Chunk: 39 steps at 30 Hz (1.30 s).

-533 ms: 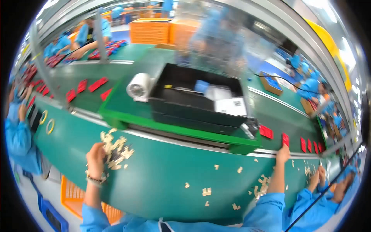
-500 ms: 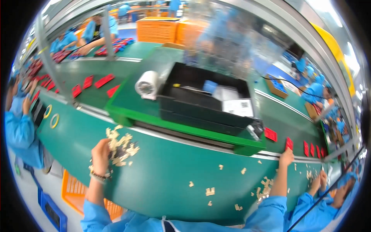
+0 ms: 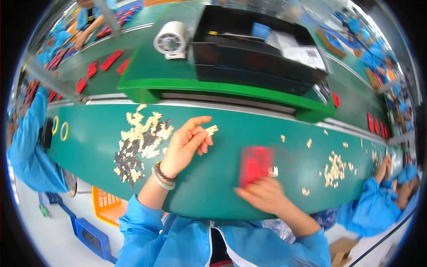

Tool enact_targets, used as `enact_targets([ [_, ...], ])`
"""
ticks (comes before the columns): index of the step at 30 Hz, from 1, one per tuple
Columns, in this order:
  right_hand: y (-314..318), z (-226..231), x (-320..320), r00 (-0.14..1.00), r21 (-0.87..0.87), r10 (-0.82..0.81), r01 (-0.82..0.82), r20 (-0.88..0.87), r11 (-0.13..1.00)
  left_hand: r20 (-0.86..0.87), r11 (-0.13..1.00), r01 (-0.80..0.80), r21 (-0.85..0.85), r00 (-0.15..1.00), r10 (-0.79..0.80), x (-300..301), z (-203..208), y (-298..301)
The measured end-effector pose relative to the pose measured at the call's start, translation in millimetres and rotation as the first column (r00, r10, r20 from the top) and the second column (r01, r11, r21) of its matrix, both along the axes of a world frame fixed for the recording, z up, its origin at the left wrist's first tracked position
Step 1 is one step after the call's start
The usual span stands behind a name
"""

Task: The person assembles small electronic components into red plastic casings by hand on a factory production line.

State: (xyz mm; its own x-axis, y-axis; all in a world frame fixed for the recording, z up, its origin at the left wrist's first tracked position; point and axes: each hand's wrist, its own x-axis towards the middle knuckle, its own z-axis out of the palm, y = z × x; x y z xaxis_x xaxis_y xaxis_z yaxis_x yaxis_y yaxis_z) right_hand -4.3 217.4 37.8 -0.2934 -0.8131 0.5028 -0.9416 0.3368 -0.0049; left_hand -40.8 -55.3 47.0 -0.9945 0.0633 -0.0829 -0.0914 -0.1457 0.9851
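Note:
A small cream-coloured plastic piece (image 3: 212,130) is pinched between the thumb and a finger of my left hand (image 3: 184,144), above the green table (image 3: 204,191). The index finger stretches out beyond it. To the right, my right hand (image 3: 266,195) grips the near end of a flat red rectangular part (image 3: 256,162), which is smeared by motion. A pale little piece (image 3: 273,171) shows at the red part's right edge. Left of my left hand lies a loose pile of cream pieces (image 3: 141,129) mixed with dark pieces (image 3: 129,159).
A green raised shelf (image 3: 222,87) bears a black bin (image 3: 253,66) and a small white fan (image 3: 171,40). Behind it, a conveyor (image 3: 100,84) carries red parts. More cream pieces (image 3: 334,169) lie on the right. Co-workers sit at left (image 3: 33,151) and right (image 3: 371,200).
My left hand has moved right from the pile and now holds a cream piece. My right hand has brought a red part from the conveyor to the table before me. The view has tilted down.

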Motion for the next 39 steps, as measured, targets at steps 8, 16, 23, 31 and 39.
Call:
enact_targets([
  [8,-64,9,-21,0.643,-0.403,-0.061,0.548,0.763,0.733,-0.012,0.982,0.178,-0.071,0.984,-0.179,20,-18,31],
  [16,-61,-6,-35,0.871,-0.503,-0.124,0.385,0.476,0.773,0.091,0.962,0.267,0.053,0.958,-0.271,22,-18,28],
  [23,-54,-8,-33,0.774,-0.403,-0.074,0.406,0.629,0.820,-0.291,0.952,0.137,-0.275,0.932,-0.218,22,-21,33],
  [31,-44,-9,-37,0.636,-0.341,0.023,0.382,0.771,0.859,-0.353,0.931,0.076,-0.356,0.912,-0.210,16,-30,36],
  [39,-40,-5,-40,0.561,-0.306,0.059,0.357,0.826,0.883,-0.345,0.908,0.063,-0.414,0.912,-0.220,19,-26,40],
])
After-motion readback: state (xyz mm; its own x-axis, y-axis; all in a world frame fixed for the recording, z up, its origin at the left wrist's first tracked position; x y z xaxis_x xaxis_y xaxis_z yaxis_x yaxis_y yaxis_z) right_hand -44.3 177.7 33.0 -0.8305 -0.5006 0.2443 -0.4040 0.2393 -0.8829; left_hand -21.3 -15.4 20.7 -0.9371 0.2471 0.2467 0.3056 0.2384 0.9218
